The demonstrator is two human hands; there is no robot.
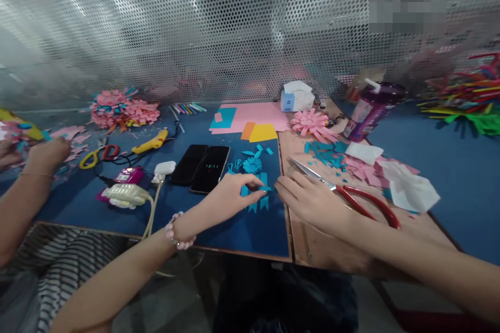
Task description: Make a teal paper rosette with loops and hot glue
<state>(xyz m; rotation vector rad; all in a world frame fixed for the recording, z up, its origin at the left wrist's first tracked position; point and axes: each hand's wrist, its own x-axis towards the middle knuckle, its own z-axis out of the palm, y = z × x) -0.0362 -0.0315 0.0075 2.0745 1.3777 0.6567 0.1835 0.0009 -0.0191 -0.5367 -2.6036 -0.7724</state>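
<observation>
My left hand (pixel 238 192) reaches in from the left, thumb and forefinger pinched on a small blue paper strip (pixel 267 188). Beneath it, blue paper strips with notched ends (pixel 264 203) lie on the table. A blue paper flower (pixel 252 165) sits just beyond my fingers. My right hand (pixel 312 200) lies low over the cardboard, fingers stretched toward the blue strip; whether the fingertips touch it I cannot tell. Red-handled scissors (pixel 365 199) lie beside and partly behind my right hand, blades pointing away to the left.
Two phones (pixel 211 169), a power strip (pixel 125 195) and a yellow glue gun (pixel 150 143) lie left. Colored paper sheets (pixel 253 114), tissues (pixel 297 98) and a purple cup (pixel 371 112) stand behind. Another person's hand (pixel 47 158) works at far left.
</observation>
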